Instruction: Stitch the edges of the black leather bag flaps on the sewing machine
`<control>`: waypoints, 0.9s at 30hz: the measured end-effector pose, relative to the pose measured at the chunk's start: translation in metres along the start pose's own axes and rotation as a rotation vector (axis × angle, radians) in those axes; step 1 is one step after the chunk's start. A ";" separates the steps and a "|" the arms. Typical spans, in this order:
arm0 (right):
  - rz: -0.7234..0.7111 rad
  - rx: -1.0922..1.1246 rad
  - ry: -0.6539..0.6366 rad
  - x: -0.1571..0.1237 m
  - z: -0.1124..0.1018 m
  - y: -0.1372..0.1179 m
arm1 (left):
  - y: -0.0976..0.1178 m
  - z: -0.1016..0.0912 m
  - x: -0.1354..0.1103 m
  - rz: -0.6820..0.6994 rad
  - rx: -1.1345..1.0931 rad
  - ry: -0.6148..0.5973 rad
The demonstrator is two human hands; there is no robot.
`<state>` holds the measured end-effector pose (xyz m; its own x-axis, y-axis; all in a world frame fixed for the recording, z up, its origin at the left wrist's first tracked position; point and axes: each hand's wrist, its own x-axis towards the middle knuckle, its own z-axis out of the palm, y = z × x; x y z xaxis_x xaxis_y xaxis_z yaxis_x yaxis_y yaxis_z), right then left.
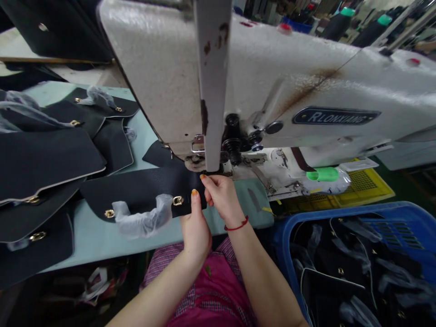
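A black bag panel (146,181) lies flat across the pale green table, its right end under the head of a white sewing machine (153,68). On it sit gold rings and a handle wrapped in clear plastic (143,218). My left hand (196,231) grips the panel's near edge, thumb on top beside the right gold ring (177,200), its fingers hidden underneath. Just below the machine's presser area, my right hand (221,197) pinches the panel's right end between thumb and bent fingers. The needle itself is hidden behind the machine's grey guard bar (213,91).
Several black bag pieces (47,159) with plastic-wrapped handles are stacked at the left. A blue basket (284,236) full of similar pieces stands at the right. Behind it is a yellow tray (371,186). Dark thread cones (337,25) stand at the back right.
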<state>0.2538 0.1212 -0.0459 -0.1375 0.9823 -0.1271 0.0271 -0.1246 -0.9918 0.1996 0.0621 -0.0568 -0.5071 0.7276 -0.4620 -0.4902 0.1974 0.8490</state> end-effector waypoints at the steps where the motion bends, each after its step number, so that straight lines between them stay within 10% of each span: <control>1: -0.009 -0.040 0.000 0.000 -0.002 -0.002 | -0.002 0.002 -0.002 -0.034 0.021 -0.001; 7: -0.090 -0.326 0.085 -0.027 -0.022 0.006 | -0.005 -0.003 -0.001 -0.070 0.003 -0.120; 13: -0.119 -1.061 0.164 -0.072 -0.037 0.054 | -0.010 -0.065 -0.009 -0.203 0.048 -0.414; 17: -0.132 -1.376 0.117 -0.072 -0.034 0.071 | 0.033 -0.115 -0.024 -0.432 0.295 -0.853; 19: -0.156 -1.416 0.094 -0.067 -0.037 0.073 | 0.077 -0.123 -0.011 -0.240 0.419 -0.876; 24: -0.130 -1.110 0.189 -0.073 -0.060 0.078 | 0.173 -0.055 0.086 0.766 0.470 -0.446; 27: -0.048 -0.834 0.291 -0.087 -0.071 0.080 | 0.184 0.009 0.135 0.739 0.760 -0.624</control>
<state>0.3385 0.0360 -0.1136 0.0974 0.9946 0.0349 0.7570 -0.0513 -0.6514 0.0476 0.2029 0.0394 0.0404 0.9752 0.2175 0.4144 -0.2144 0.8845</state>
